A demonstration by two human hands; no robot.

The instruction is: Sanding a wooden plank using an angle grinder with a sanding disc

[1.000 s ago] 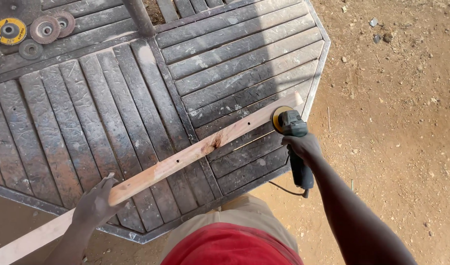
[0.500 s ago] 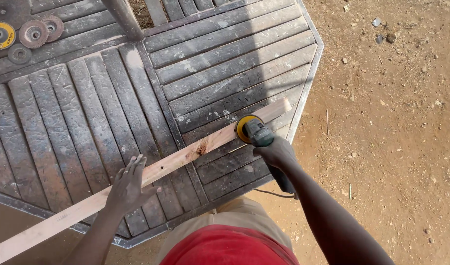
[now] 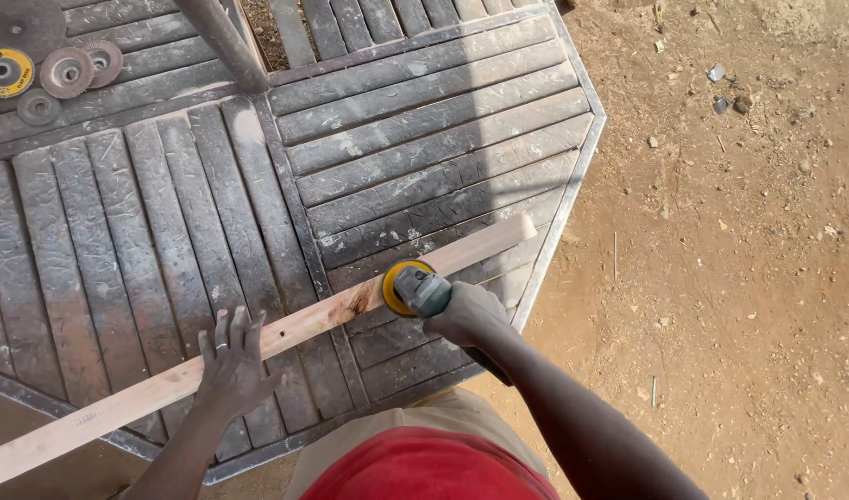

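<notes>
Wood is the thing in hand here: a long pale wooden strip (image 3: 285, 335) lies slanted across a dark slatted table (image 3: 146, 213), and every place below is told from that strip. Its high end sits close to the table's edge by the sandy ground (image 3: 739, 278), and its low end sticks out past the table's near edge. The left hand (image 3: 232, 363) lies flat on top of the strip, about halfway along its low part, fingers spread wide and pressing down, not curled around anything. The right hand (image 3: 466, 315) is closed tight around the body of a small grinder (image 3: 422, 291), just beside the strip on the near side. The grinder's yellow disc (image 3: 395, 287) touches the strip near its middle. Right beside the disc, on the strip, there is a dark brown patch (image 3: 355, 300). Well away from the strip, at the far corner of the table, lie a few round loose discs (image 3: 49, 69), one yellow and the others reddish or grey. On the near side of the strip you can see the person's red shirt (image 3: 433, 468).
</notes>
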